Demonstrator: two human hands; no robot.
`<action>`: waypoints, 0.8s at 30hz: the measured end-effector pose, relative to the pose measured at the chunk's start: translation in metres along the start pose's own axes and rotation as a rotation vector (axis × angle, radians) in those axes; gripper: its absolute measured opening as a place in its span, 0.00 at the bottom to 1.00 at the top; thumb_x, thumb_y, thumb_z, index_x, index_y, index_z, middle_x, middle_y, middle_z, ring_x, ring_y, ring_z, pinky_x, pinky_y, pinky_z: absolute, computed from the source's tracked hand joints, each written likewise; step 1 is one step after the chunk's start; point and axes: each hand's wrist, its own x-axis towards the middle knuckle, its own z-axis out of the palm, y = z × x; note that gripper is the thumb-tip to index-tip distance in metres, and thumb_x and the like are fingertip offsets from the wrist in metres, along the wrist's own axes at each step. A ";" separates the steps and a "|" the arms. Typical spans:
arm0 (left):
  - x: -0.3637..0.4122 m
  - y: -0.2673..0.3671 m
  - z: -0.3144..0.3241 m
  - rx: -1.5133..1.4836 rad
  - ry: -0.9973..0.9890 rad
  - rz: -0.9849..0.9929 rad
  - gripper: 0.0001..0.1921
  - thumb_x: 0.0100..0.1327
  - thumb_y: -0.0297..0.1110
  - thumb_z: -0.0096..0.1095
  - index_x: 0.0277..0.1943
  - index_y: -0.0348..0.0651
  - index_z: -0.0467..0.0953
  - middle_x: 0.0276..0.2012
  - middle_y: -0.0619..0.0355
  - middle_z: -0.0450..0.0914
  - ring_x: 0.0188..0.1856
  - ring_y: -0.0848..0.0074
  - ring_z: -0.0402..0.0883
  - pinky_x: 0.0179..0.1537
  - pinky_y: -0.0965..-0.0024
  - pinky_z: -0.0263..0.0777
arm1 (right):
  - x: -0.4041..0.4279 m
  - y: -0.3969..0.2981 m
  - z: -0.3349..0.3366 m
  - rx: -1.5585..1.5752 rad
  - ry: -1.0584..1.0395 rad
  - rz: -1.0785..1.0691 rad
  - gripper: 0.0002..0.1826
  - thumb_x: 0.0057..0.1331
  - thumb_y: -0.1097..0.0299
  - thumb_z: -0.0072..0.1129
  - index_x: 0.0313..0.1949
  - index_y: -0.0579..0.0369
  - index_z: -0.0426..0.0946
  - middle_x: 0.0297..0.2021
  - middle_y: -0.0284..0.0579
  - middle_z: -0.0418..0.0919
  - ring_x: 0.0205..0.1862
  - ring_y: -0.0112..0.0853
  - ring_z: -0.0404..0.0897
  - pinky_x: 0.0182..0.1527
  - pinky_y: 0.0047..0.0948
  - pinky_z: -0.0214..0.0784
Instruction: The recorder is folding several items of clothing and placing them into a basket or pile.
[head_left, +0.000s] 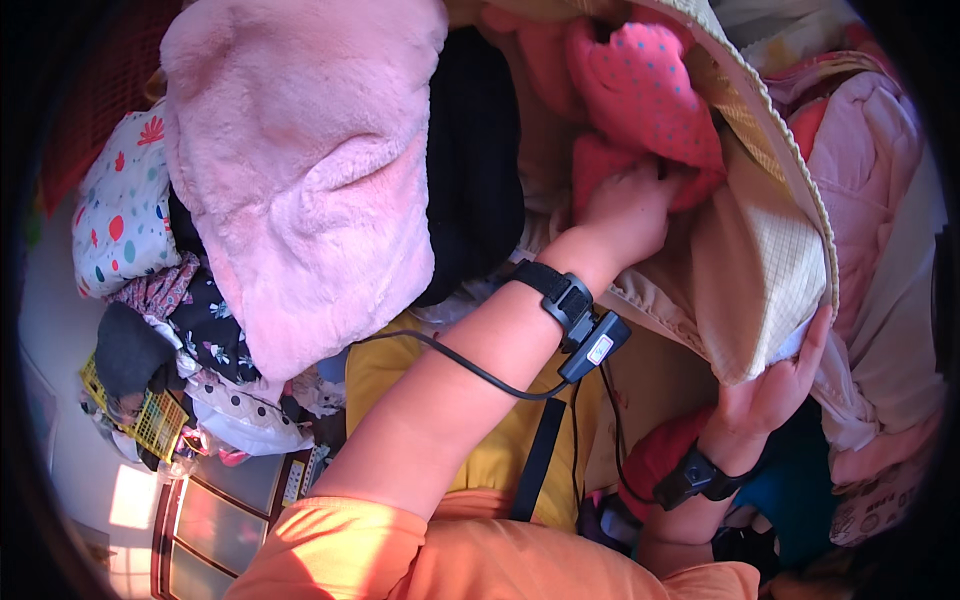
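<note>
A large cream fabric bag or cover (757, 247), with a ribbed rim, gapes in front of me. Inside it my left hand (630, 202) grips a red cloth with blue dots (645, 90), its fingertips hidden in the folds. At the cream fabric's lower right corner is my right hand (772, 386), palm up against the edge, one finger visible along the outside. Its other fingers are partly hidden. Both wrists carry strapped-on devices with cables.
A folded pink plush blanket (307, 165) and a black cloth (472, 165) lie left of the bag. Farther left are a patterned white cloth bundle (127, 202) and a yellow plastic basket (146, 412). Pink clothing (862, 172) is piled at right. A cable crosses my left forearm.
</note>
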 end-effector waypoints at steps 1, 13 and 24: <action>0.001 -0.002 0.001 0.016 -0.002 0.019 0.29 0.53 0.25 0.52 0.61 0.54 0.68 0.48 0.40 0.73 0.47 0.47 0.76 0.48 0.53 0.71 | 0.000 -0.001 0.000 -0.001 -0.022 -0.004 0.26 0.74 0.52 0.34 0.66 0.53 0.60 0.63 0.47 0.66 0.63 0.41 0.67 0.66 0.46 0.55; -0.035 -0.034 -0.040 -0.014 -0.003 -0.308 0.26 0.53 0.37 0.58 0.58 0.46 0.69 0.47 0.39 0.75 0.46 0.46 0.77 0.47 0.52 0.72 | 0.001 -0.012 0.003 -0.018 0.068 -0.071 0.27 0.74 0.50 0.35 0.66 0.53 0.60 0.64 0.47 0.65 0.64 0.42 0.66 0.66 0.48 0.53; 0.050 -0.034 -0.130 0.517 0.802 0.289 0.10 0.63 0.36 0.55 0.40 0.39 0.78 0.32 0.45 0.80 0.34 0.53 0.79 0.41 0.55 0.73 | -0.005 -0.018 -0.005 0.051 0.049 -0.062 0.27 0.74 0.51 0.34 0.65 0.53 0.60 0.63 0.47 0.66 0.62 0.42 0.67 0.65 0.48 0.56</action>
